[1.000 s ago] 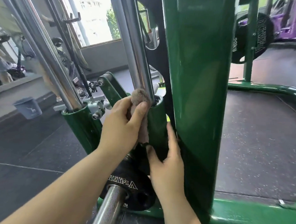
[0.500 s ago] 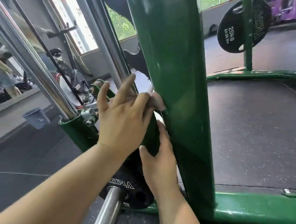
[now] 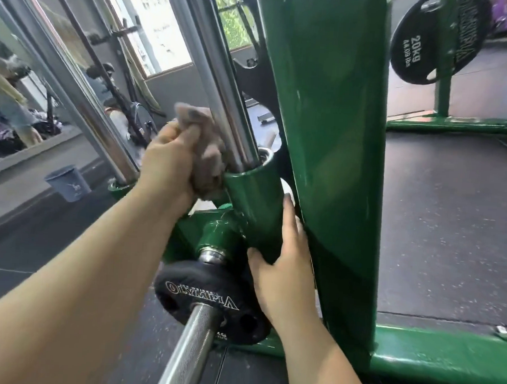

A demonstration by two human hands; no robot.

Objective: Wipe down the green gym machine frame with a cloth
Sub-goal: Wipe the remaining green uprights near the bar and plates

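Note:
The green machine frame's wide upright (image 3: 332,131) fills the centre, with a green sleeve (image 3: 252,197) just left of it around a chrome guide rod (image 3: 223,81). My left hand (image 3: 167,161) grips a bunched grey-brown cloth (image 3: 208,157) and presses it against the rod's base at the sleeve's top rim. My right hand (image 3: 286,270) holds the lower part of the sleeve, thumb on its front and fingers reaching up into the gap beside the upright.
A black Olympia weight plate (image 3: 208,301) on a knurled bar (image 3: 188,353) sits under my hands. A second chrome rod (image 3: 73,76) slants at left. A blue bin (image 3: 67,183) stands by the mirror wall. A 20 kg plate (image 3: 430,39) hangs at top right over black rubber flooring (image 3: 450,231).
My left hand, spread on the wide upright half a second ago, has closed round the cloth and moved left and down to the rod's base. My right hand stays on the sleeve.

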